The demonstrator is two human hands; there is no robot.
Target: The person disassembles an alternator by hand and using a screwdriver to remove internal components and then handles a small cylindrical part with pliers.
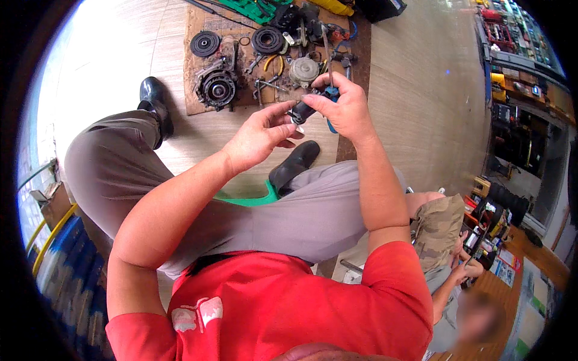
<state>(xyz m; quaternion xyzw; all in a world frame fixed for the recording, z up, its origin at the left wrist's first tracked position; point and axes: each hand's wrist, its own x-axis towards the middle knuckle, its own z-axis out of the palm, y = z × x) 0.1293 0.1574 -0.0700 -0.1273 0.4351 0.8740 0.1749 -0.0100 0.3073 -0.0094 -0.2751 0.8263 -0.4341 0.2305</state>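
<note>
My right hand (348, 108) is closed around a screwdriver with a blue and black handle (332, 91), its metal shaft (327, 53) pointing away from me. The same hand's thumb presses on a short black cylindrical part (304, 111). My left hand (265, 133) has its fingers and thumb about the near left end of that part, where a small whitish piece (300, 127) shows. What that piece is, I cannot make out. Beyond my hands lie a round grey metal housing (304, 71) and yellow-handled pliers (274, 64).
A stained cardboard sheet (195, 108) on the floor bears a dark pulley assembly (217, 89), two round discs, and several tools. My black shoes (155, 108) and a green plastic stool (256, 198) are near. Another person (442, 240) sits at right by cluttered shelves.
</note>
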